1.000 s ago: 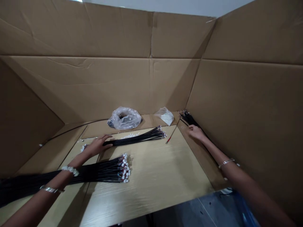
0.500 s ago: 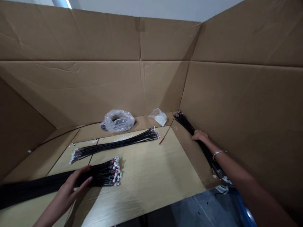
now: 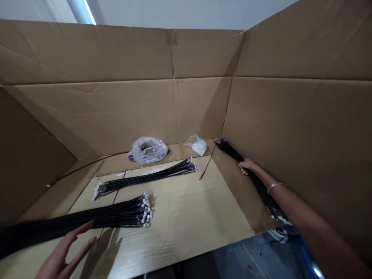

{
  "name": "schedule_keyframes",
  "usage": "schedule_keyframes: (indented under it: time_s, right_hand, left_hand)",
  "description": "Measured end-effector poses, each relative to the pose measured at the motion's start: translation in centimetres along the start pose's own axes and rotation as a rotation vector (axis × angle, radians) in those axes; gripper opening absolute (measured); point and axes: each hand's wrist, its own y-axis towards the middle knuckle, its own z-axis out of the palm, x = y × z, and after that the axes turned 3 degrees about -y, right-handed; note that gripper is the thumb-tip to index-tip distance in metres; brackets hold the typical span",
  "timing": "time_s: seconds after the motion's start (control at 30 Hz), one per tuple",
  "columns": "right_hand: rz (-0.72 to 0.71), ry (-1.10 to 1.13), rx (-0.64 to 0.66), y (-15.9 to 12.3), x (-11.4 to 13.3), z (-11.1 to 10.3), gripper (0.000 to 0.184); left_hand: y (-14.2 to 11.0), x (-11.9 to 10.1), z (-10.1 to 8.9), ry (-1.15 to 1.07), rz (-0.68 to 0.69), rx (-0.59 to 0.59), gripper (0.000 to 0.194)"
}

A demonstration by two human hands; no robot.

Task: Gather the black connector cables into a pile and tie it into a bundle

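My right hand (image 3: 247, 166) is closed around a bundle of black cables (image 3: 229, 149) along the right cardboard wall. White connectors show at that bundle's near end, by the table edge. On the left, my left hand (image 3: 68, 252) has its fingers apart, thumb and forefinger spread, at the near side of a thick bundle of black cables (image 3: 116, 213) with white connectors at its right end. A fingertip overlaps this bundle's edge; whether it touches, I cannot tell. Behind lies a thinner bundle of black cables (image 3: 148, 177), with white connectors on its left end.
Cardboard walls (image 3: 116, 112) enclose the table (image 3: 186, 217). Toward the back are a plastic-wrapped coil (image 3: 148, 150), a clear bag of small white pieces (image 3: 199, 147) and loose white pieces (image 3: 154, 170). A thin red-handled tool (image 3: 202, 175) lies near the right bundle. Past the table's front edge is grey floor (image 3: 247, 255).
My left hand has drawn back toward me, off the top of the thick cable bundle. My right hand's fingers have curled round the right bundle. The view has shifted slightly.
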Motion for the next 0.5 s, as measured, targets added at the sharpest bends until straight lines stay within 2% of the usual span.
schedule_keyframes:
  time_s: [0.17,0.33,0.5]
  right_hand:
    - [0.044,0.179,0.045,-0.7,1.1,-1.8,0.026]
    - [0.019,0.32,0.045,-0.7,2.9,-3.4,0.028]
    - [-0.015,0.56,0.162,-1.7,3.9,-4.5,0.032]
  left_hand:
    - [0.7,-3.0,0.3,0.006,0.064,0.008,0.054]
    - [1.4,-6.0,2.2,0.021,0.144,0.091,0.053]
    - [1.5,-7.5,3.9,0.0,0.234,0.111,0.053]
